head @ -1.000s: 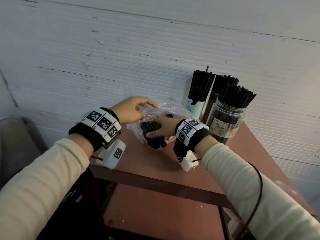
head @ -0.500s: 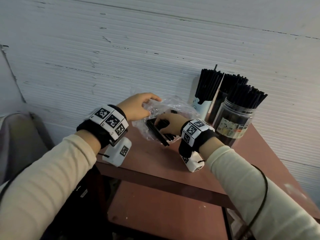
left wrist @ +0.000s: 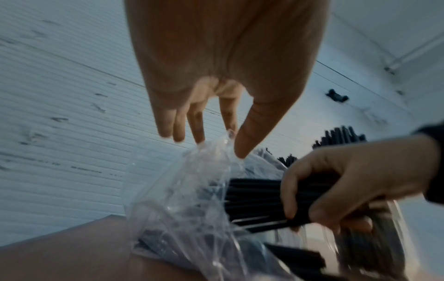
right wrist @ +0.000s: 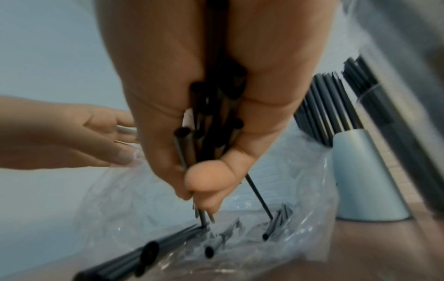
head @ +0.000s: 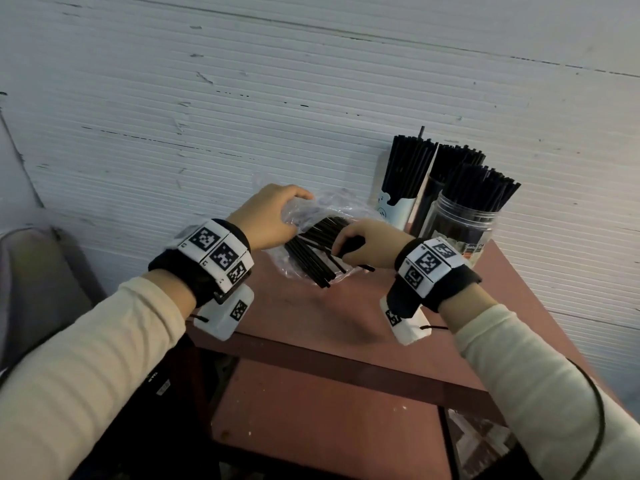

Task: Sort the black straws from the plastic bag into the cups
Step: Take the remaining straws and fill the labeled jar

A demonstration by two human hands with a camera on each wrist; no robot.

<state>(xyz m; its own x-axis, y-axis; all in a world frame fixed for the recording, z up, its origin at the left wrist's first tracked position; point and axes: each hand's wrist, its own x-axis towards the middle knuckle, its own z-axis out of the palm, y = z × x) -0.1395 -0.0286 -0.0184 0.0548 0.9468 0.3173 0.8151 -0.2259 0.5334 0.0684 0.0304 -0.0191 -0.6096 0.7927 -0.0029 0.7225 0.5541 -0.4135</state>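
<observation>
A crumpled clear plastic bag (head: 294, 216) (left wrist: 192, 190) (right wrist: 120, 205) lies on the reddish table (head: 311, 313) with black straws (head: 311, 258) (right wrist: 115, 266) spilling from its mouth. My left hand (head: 273, 216) (left wrist: 211, 121) pinches the bag's upper edge between thumb and fingers and holds it up. My right hand (head: 360, 244) (left wrist: 336, 186) (right wrist: 204, 133) grips a bundle of black straws (left wrist: 252, 201) (right wrist: 211, 106) at the bag's mouth. A white paper cup (head: 398, 209) (right wrist: 367, 180), a dark cup (head: 424, 209) and a clear plastic jar (head: 460, 230) stand at the back right, each packed with upright black straws.
A white ribbed wall (head: 242, 98) rises right behind the table. The table's front edge (head: 346, 362) runs below my wrists, with a lower reddish shelf (head: 329, 427) beneath. A grey object (head: 27, 289) sits at the far left.
My right hand has closed round a bundle of straws and drawn it out toward the bag's mouth. My left hand lifted the bag's edge a little.
</observation>
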